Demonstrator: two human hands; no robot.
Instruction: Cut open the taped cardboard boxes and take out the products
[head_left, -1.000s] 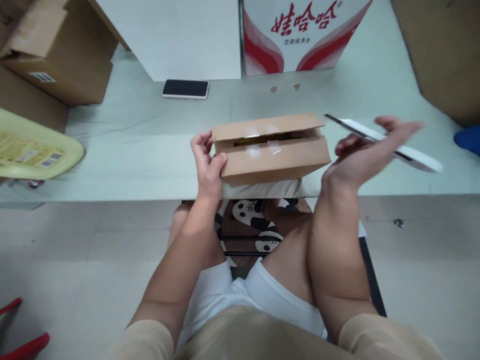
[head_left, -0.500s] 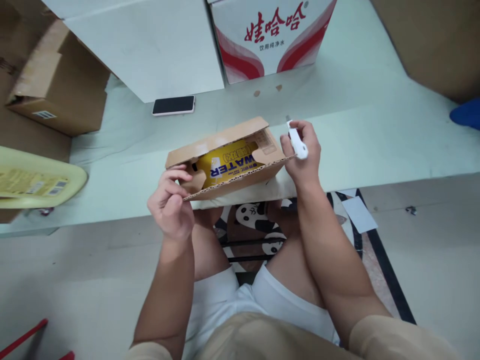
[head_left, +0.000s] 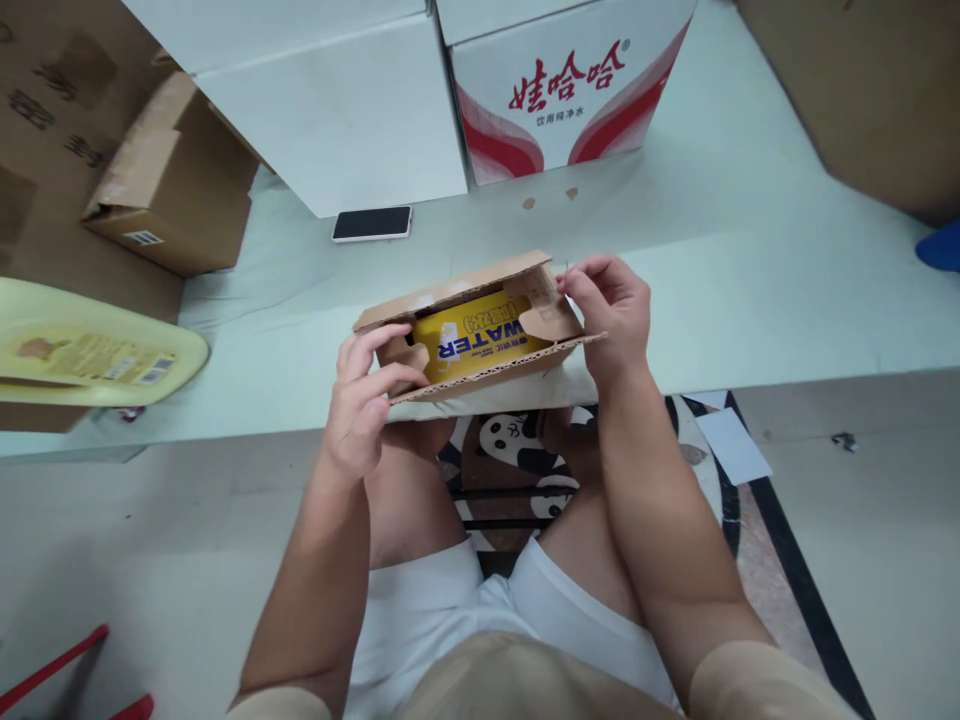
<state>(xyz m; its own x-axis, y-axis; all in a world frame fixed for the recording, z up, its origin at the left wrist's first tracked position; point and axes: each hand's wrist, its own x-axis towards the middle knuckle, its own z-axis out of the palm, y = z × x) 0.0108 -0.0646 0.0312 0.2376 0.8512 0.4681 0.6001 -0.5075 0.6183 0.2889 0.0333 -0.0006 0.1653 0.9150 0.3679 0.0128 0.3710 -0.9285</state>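
Note:
A small brown cardboard box [head_left: 487,377] stands open at the table's front edge, its long flaps raised. Inside lies a yellow package [head_left: 472,335] with blue lettering reading "WATER". My left hand [head_left: 367,395] grips the box's left end, fingers reaching over the rim to the inner flap. At the right end, my right hand [head_left: 611,305] is closed, its fingertips touching the box's side. A thin dark tip pokes out above those fingers; the rest of the white utility knife is hidden by the hand.
Behind the box lies a phone [head_left: 373,223], near large white cartons [head_left: 555,110]. A pale yellow bottle [head_left: 97,350] and a brown carton [head_left: 176,190] are at left. Another carton [head_left: 862,100] and a blue object [head_left: 939,246] are at right.
My right hand has turned and moved to the box's right end, so the knife's white handle no longer shows. My left fingers reach farther into the opening. The view has shifted slightly.

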